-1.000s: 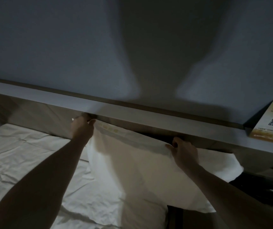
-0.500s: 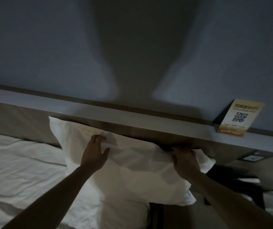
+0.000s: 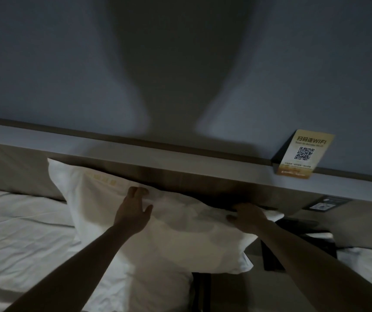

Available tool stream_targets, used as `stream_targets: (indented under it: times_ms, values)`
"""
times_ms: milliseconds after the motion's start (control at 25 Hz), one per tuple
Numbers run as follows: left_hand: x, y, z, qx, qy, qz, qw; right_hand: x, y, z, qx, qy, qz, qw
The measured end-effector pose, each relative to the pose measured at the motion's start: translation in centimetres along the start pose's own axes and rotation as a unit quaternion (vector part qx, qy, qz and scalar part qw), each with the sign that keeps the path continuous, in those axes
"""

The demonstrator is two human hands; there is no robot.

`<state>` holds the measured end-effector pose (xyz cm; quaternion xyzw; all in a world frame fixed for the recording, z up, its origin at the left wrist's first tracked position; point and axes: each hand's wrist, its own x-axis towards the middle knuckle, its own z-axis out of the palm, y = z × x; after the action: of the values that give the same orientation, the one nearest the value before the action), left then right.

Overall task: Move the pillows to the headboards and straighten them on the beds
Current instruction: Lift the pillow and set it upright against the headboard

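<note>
Squaring the pillow (image 3: 158, 233) against the headboard (image 3: 180, 176).

Propped at 12 o'clock of the bed (image 3: 23, 244), right end overhanging the mattress edge. Left hand (image 3: 133, 212) flat on the top edge, fingers loose; right hand (image 3: 247, 216) curled over the 3 o'clock corner, gripping it. Best slid toward 9 o'clock, then pressed even along the top seam.

Both hands lay on the white pillow (image 3: 180, 239), left hand (image 3: 133, 212) flat, right hand (image 3: 248, 216) gripping its top edge under the headboard (image 3: 191, 174).
</note>
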<state>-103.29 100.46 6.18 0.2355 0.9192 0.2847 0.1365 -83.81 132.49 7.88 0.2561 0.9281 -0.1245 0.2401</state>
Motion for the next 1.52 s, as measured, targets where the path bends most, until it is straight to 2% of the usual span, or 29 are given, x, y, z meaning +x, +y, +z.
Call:
stream_targets:
  times_ms: [80,200,240,400,440,520,640,760,960,1120,1240,1320,1400,1520]
  values:
    - [0.1,0.3,0.1,0.002,-0.002,-0.008,1.0,-0.6,0.3,-0.9,0.005,0.035,-0.011,0.999]
    - [0.3,0.8,0.0,0.021,0.003,-0.009,1.0,-1.5,1.5,-2.5,0.017,0.174,0.004,0.985]
    - [0.4,1.0,-0.1,0.027,0.002,-0.01,1.0,-1.7,2.1,-2.9,-0.004,0.178,0.001,0.984]
    - [0.9,2.1,-0.3,0.044,-0.046,-0.013,0.998,-2.5,4.1,-3.1,-0.091,0.05,0.013,0.995]
    - [1.0,2.3,-0.4,0.05,-0.058,-0.011,0.997,-2.6,4.7,-3.2,-0.082,0.057,0.028,0.995]
    - [1.0,2.5,-0.4,0.071,-0.077,-0.011,0.994,-2.7,5.7,-3.7,-0.022,0.136,0.052,0.989]
    - [1.1,3.0,-0.4,0.086,-0.077,-0.026,0.993,-2.8,5.9,-4.1,0.072,0.256,0.061,0.962]
    - [1.1,3.1,-0.1,0.084,-0.066,-0.04,0.993,-3.7,5.0,-3.3,0.163,0.327,0.074,0.928]
    - [1.2,2.6,0.1,0.09,-0.072,-0.027,0.993,-3.9,5.4,-1.4,0.262,0.307,0.158,0.901]
    - [1.2,2.3,-0.1,0.091,-0.063,-0.032,0.993,-4.2,5.7,-2.7,0.282,0.352,0.15,0.88]
    - [1.0,1.6,-0.2,0.087,-0.058,-0.028,0.994,-4.1,5.0,-1.9,0.327,0.414,0.152,0.836]
    - [0.9,1.1,-0.4,0.072,-0.06,-0.031,0.995,-3.8,4.2,-0.8,0.36,0.41,0.198,0.814]
    - [0.6,0.7,-0.5,0.063,-0.058,-0.038,0.996,-4.1,2.9,-0.3,0.354,0.388,0.208,0.825]
    - [-0.1,0.7,-0.4,0.052,-0.052,-0.04,0.996,-5.1,-0.7,0.5,0.366,0.395,0.116,0.835]
